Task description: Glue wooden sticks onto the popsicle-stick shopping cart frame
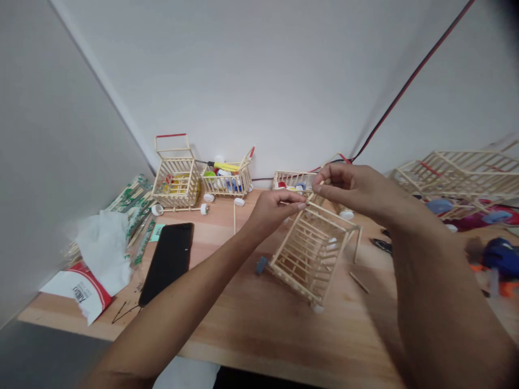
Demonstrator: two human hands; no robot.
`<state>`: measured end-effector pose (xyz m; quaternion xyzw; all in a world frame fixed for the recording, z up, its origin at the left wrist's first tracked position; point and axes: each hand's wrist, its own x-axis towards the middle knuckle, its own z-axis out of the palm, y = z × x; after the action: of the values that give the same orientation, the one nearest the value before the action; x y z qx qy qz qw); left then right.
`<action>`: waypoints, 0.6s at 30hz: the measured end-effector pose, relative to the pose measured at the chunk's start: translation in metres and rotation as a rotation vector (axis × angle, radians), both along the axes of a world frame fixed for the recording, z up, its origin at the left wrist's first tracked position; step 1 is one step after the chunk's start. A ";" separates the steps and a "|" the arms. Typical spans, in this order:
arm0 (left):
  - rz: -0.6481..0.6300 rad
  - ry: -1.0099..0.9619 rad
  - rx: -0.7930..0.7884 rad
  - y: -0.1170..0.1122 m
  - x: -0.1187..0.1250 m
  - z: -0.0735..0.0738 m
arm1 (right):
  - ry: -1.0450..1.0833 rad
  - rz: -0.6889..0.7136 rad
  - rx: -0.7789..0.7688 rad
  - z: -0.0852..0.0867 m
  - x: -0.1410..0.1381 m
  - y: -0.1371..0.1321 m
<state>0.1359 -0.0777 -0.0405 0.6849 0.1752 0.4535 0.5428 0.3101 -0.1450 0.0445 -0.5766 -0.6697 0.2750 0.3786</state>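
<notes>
Up at its top corner, one pale slatted wooden-stick cart (308, 248) pinched between left hand (275, 210) and right hand (348, 189), both narrow on the thin sticks, tilted over the light wood tabletop (251, 335). Light, stiff, probably fragile at the joints, safest gripped by the corner posts! Nearby, three more small stick carts (176, 183), one larger slatted stick frame (458, 175), one black smartphone (166, 262).

Narrow passage for a hand over the bench (243, 346) between the black phone (166, 263) and the tilted stick cart (310, 254); farther back, another stick cart (176, 181) blocking the way
</notes>
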 end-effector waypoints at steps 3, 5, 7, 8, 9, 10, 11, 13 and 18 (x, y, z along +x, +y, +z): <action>-0.002 -0.004 -0.006 0.000 0.000 -0.001 | 0.012 0.005 0.011 0.000 -0.001 0.001; -0.001 -0.010 -0.008 0.000 0.000 -0.001 | 0.025 -0.005 0.007 -0.001 -0.001 0.001; -0.003 -0.015 -0.007 0.000 0.000 -0.002 | 0.030 -0.021 -0.009 0.000 -0.002 0.001; -0.004 -0.015 -0.007 0.001 0.000 -0.002 | 0.027 -0.028 -0.017 0.001 -0.003 0.000; -0.003 -0.014 -0.005 0.001 0.000 -0.002 | 0.021 -0.033 -0.022 0.002 -0.003 0.000; -0.001 -0.013 -0.004 0.001 0.000 -0.002 | 0.015 -0.035 -0.024 0.003 -0.004 0.000; -0.001 -0.009 -0.002 0.001 0.000 -0.002 | 0.009 -0.034 -0.026 0.004 -0.005 -0.001; 0.000 -0.003 0.003 0.002 0.000 -0.002 | -0.004 -0.033 -0.024 0.006 -0.005 -0.002; -0.010 -0.003 0.006 0.002 0.000 -0.002 | -0.041 -0.043 0.004 0.006 -0.004 -0.002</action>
<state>0.1354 -0.0758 -0.0420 0.6868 0.1698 0.4522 0.5431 0.3060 -0.1472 0.0503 -0.5955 -0.6656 0.2535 0.3716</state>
